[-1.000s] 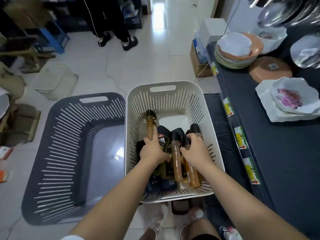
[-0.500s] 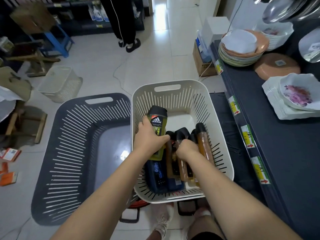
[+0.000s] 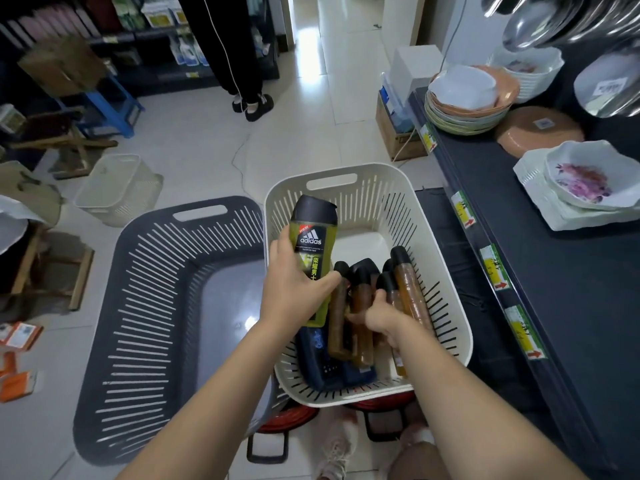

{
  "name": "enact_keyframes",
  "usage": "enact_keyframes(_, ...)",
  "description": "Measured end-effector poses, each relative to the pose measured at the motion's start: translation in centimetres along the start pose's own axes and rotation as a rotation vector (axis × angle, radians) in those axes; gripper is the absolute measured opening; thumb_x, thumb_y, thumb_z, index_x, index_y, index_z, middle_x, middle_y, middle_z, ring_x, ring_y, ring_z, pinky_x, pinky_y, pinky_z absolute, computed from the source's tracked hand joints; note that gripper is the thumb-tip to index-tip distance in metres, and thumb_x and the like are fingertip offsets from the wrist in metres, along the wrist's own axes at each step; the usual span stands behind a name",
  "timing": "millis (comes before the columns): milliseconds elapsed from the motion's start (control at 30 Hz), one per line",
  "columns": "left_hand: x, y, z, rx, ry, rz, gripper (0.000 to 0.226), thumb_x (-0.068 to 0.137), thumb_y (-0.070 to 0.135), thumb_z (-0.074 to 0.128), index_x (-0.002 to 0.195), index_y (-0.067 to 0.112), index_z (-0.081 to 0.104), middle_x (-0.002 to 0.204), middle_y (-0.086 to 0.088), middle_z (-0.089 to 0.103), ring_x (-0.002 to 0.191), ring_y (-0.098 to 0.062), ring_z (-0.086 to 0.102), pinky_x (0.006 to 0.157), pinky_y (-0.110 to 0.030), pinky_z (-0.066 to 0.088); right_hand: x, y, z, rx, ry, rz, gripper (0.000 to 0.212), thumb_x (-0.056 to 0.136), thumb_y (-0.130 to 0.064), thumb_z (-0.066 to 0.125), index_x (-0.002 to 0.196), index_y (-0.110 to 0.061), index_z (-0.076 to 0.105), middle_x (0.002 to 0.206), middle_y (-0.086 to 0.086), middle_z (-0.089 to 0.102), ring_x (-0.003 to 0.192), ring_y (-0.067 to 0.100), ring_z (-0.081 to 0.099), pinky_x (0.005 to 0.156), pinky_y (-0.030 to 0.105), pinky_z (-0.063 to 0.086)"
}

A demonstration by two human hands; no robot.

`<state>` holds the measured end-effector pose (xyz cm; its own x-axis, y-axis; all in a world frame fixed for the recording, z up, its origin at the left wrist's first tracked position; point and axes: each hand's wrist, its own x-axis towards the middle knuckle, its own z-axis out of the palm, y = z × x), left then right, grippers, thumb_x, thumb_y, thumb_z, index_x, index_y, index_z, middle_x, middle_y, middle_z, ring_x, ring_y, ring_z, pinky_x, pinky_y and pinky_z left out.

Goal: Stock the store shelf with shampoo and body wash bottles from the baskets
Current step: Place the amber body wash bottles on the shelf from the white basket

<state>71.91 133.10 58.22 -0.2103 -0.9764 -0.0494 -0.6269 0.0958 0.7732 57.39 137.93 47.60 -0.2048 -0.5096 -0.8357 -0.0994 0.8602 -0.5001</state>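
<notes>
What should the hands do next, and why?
Probably raise the right hand so that its amber bottle comes up out of the white basket. The left hand holds the adidas bottle above the others, while the right hand grips its bottle low among the rest. With one bottle in each hand, both could then go to the dark shelf on the right.

Matt slotted plastic on white basket (image 3: 398, 209) and grey basket (image 3: 156, 289). Glossy translucent plastic, matt black caps on bottle (image 3: 313, 244) and amber bottles (image 3: 408, 292). Polished tile floor (image 3: 207, 133). Shiny metal bowls (image 3: 540, 26).
</notes>
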Motion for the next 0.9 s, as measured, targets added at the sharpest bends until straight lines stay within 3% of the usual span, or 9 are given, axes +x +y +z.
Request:
enact_keyframes(67,-0.3,0.1,-0.8,-0.001,0.020,0.025,0.083,0.066,0.025,0.078,0.139,0.025,0.038,0.115,0.008,0.045,0.095,0.010,0.047,0.071,-0.006,0.036,-0.1,0.0,-0.4,0.108,-0.071,0.020,0.098,0.086,-0.024,0.071,0.153,-0.021,-0.001,0.143,0.017,0.044,0.120,0.034,0.052,0.092,0.047,0.049)
enact_keyframes(133,-0.5,0.0,-1.7,-0.008,0.038,0.040,0.083,0.066,0.025,0.079,0.139,0.025,0.039,0.116,0.008,0.045,0.096,0.021,0.042,0.070,-0.002,0.034,-0.2,0.0,-0.8,0.181,-0.158,0.040,0.065,0.088,-0.012,0.067,0.142,-0.009,0.031,0.118,0.016,0.062,0.094,0.028,0.064,0.074,0.040,0.056)
enact_keyframes(200,-0.8,-0.1,-2.5,-0.003,0.047,0.056,0.082,0.066,0.024,0.080,0.138,0.023,0.041,0.116,0.007,0.046,0.097,0.024,0.040,0.071,0.002,0.034,-0.6,0.1,-0.6,0.197,-0.226,0.094,0.041,0.085,-0.014,0.068,0.122,-0.002,0.055,0.103,0.014,0.069,0.089,0.027,0.067,0.085,0.043,0.055)
enact_keyframes(300,-1.0,0.0,-3.5,0.002,0.063,0.065,0.082,0.065,0.022,0.080,0.138,0.022,0.042,0.117,0.005,0.047,0.098,0.010,0.047,0.075,-0.002,0.036,-0.9,0.1,-0.6,0.223,-0.280,0.112,0.035,0.081,-0.025,0.070,0.109,-0.005,0.063,0.101,0.012,0.069,0.093,0.026,0.065,0.085,0.040,0.052)
enact_keyframes(367,-1.2,0.1,-4.1,0.003,0.064,0.079,0.082,0.064,0.022,0.080,0.137,0.022,0.043,0.118,0.004,0.048,0.099,-0.002,0.051,0.080,-0.014,0.041,-1.5,-0.1,-0.8,0.308,-0.245,0.073,0.024,0.079,-0.012,0.065,0.101,-0.002,0.061,0.093,0.013,0.067,0.085,0.027,0.064,0.079,0.036,0.052)
enact_keyframes(467,-1.4,0.6,-4.6,-0.028,0.061,0.105,0.072,0.064,0.019,0.080,0.127,0.028,0.046,0.114,0.004,0.051,0.099,-0.008,0.055,0.083,-0.023,0.046,-2.0,-0.3,-1.2,0.320,-0.080,-0.009,0.047,0.062,-0.014,0.067,0.106,-0.001,0.060,0.108,0.014,0.060,0.101,0.029,0.057,0.092,0.042,0.047)
enact_keyframes(667,-1.3,3.5,-4.5,-0.098,0.010,0.193,0.072,0.065,0.022,0.080,0.127,0.029,0.045,0.107,0.006,0.051,0.094,-0.001,0.053,0.077,-0.022,0.046,-5.1,-1.5,-2.3,0.577,0.089,-0.170,0.089,0.057,-0.069,0.065,0.128,-0.015,0.056,0.120,0.009,0.064,0.103,0.025,0.062,0.094,0.040,0.048)
enact_keyframes(800,-1.4,6.9,-3.3,-0.190,-0.063,0.285,0.068,0.059,0.035,0.075,0.119,0.035,0.044,0.107,0.003,0.054,0.095,-0.015,0.058,0.083,-0.042,0.055,-9.9,-2.3,-4.5,0.844,0.155,-0.335,0.069,0.077,-0.064,0.055,0.128,-0.017,0.055,0.096,0.011,0.063,0.076,0.023,0.063,0.064,0.033,0.052)
enact_keyframes(900,-1.8,10.1,-1.8,-0.273,-0.134,0.366,0.069,0.059,0.039,0.075,0.118,0.042,0.041,0.108,0.000,0.057,0.095,-0.018,0.060,0.084,-0.044,0.054,-13.6,-1.9,-7.2,0.941,0.370,-0.441,0.065,0.081,-0.064,0.056,0.122,-0.013,0.056,0.094,0.013,0.063,0.074,0.023,0.063,0.066,0.033,0.052)
